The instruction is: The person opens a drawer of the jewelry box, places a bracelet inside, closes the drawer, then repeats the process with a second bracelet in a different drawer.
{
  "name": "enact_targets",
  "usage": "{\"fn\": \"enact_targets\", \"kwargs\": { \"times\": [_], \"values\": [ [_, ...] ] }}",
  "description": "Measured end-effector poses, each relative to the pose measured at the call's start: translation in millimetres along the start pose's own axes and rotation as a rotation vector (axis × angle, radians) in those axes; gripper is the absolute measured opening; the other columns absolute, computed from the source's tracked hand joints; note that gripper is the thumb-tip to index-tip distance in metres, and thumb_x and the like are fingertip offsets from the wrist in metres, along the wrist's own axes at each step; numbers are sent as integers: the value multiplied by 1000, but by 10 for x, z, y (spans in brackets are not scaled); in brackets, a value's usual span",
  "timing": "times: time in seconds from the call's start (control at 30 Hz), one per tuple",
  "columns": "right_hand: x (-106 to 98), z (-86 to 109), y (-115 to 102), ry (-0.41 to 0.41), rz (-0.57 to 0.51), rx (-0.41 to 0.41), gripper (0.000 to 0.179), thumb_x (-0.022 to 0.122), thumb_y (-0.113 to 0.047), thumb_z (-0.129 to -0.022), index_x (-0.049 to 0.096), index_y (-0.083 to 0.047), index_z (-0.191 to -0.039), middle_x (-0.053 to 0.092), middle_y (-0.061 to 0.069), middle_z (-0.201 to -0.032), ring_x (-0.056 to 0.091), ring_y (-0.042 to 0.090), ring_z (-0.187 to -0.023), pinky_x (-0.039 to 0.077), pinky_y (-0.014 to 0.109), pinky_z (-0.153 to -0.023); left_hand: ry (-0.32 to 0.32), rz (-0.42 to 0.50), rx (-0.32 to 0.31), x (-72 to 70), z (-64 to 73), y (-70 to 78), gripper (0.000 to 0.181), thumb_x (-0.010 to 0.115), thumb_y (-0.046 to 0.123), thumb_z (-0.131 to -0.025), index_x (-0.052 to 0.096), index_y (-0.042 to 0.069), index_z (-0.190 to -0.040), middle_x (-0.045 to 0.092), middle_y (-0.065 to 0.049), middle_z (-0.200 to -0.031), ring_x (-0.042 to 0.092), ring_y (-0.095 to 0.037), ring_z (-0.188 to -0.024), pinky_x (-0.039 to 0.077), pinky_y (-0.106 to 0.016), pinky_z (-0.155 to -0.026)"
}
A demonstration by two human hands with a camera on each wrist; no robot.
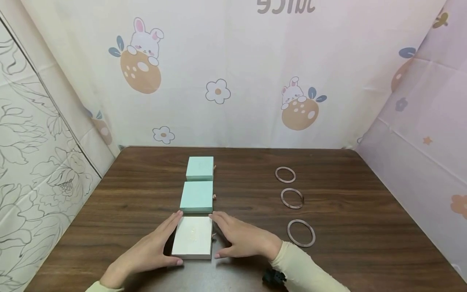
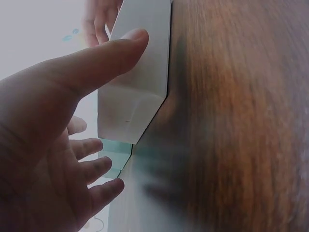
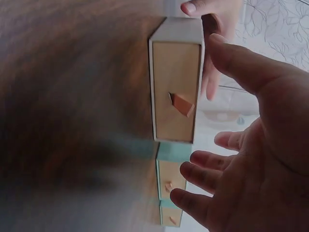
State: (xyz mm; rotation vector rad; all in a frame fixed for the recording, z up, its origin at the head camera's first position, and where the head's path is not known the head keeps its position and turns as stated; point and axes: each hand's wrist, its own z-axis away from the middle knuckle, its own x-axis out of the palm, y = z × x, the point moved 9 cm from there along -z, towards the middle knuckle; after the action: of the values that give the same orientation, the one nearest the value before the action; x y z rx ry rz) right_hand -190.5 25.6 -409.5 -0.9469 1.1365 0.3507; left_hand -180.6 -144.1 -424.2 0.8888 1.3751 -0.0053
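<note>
A white drawer-style gift box (image 1: 192,237) with a faint gold mark on its lid lies flat near the front of the table. My left hand (image 1: 151,247) is at its left side and my right hand (image 1: 248,239) at its right, both with fingers extended and thumbs apart. In the right wrist view, the drawer front (image 3: 176,72) is cream with a pinkish ribbon tab (image 3: 182,105). The left wrist view has my left thumb (image 2: 111,60) overlapping the white box's side. Behind it, two mint-green boxes (image 1: 197,196) (image 1: 200,167) continue the row, with similar tabs.
On the right of the brown wooden table (image 1: 248,182), three pale bangles (image 1: 290,220) (image 1: 286,189) (image 1: 281,168) lie in a column. A printed curtain (image 1: 248,48) hangs behind the table. Near my right sleeve sits a small black object (image 1: 273,277).
</note>
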Motion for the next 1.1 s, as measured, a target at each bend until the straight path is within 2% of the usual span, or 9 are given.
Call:
{"fn": "enact_targets", "kwargs": {
  "times": [0.3, 0.43, 0.63, 0.87, 1.1],
  "values": [
    [118, -51, 2, -10, -51, 38, 90, 62, -51, -88, 15, -8, -152, 21, 9, -150, 41, 19, -127, 40, 30, -97, 20, -2, 9, 18, -38, -3, 105, 79, 45, -75, 20, 4, -152, 23, -16, -154, 27, -31, -138, 37, -51, -98],
    [140, -61, -8, 10, -68, 36, 89, 63, -48, -88, 17, -6, -151, 22, 10, -148, 43, 18, -124, 41, 28, -95, 13, 7, -11, 30, -44, -25, 104, 76, 49, -76, 21, 4, -152, 26, -16, -152, 34, -30, -133, 39, -50, -96],
    [157, -69, -17, 38, -99, 38, 87, 64, -46, -89, 18, -4, -150, 22, 10, -146, 43, 16, -122, 41, 27, -93, 4, 42, -17, 44, -59, -33, 103, 75, 51, -77, 22, 3, -151, 28, -12, -150, 43, -25, -125, 43, -46, -92],
    [189, -63, 8, 37, -118, 43, 86, 61, -46, -90, 16, -5, -151, 20, 9, -147, 44, 15, -120, 41, 26, -93, -29, 140, -17, 95, -80, -2, 102, 76, 46, -78, 21, -3, -150, 26, -16, -148, 36, -28, -129, 39, -48, -97],
    [182, -49, 5, 38, -139, 28, 86, 60, -43, -91, 14, -5, -151, 17, 12, -149, 43, 17, -123, 41, 28, -94, -11, 169, -9, 97, -107, 32, 103, 78, 42, -77, 22, -6, -148, 28, -19, -144, 36, -32, -128, 37, -51, -96]
  ]
}}
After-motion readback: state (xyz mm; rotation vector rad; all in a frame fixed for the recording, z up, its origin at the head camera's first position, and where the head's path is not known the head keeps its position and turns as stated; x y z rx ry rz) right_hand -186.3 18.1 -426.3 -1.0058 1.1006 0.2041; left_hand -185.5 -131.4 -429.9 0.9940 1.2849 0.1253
